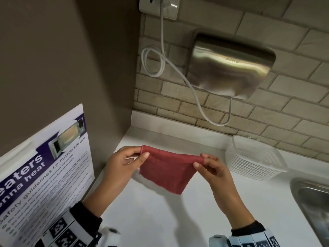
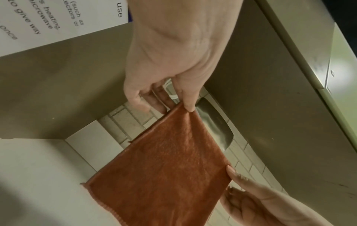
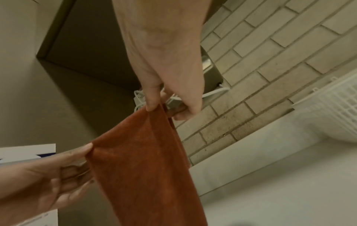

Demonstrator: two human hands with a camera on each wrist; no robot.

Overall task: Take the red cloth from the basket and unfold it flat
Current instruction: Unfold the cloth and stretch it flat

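White counter (image 1: 160,220); red cloth (image 1: 167,172) midair, corners in left hand (image 1: 122,166) and right hand (image 1: 213,168) pinch grip.

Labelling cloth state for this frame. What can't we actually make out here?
- Red cloth: whether it is still folded double; head view shows one face only, and the left wrist view cuts its lower part at the frame edge.
- Right hand grip: fingertips behind the cloth hidden in all views.
- White basket: its inside is hard to read through the mesh; the right wrist view cuts it at the edge.
- Sink: mostly outside the head view.
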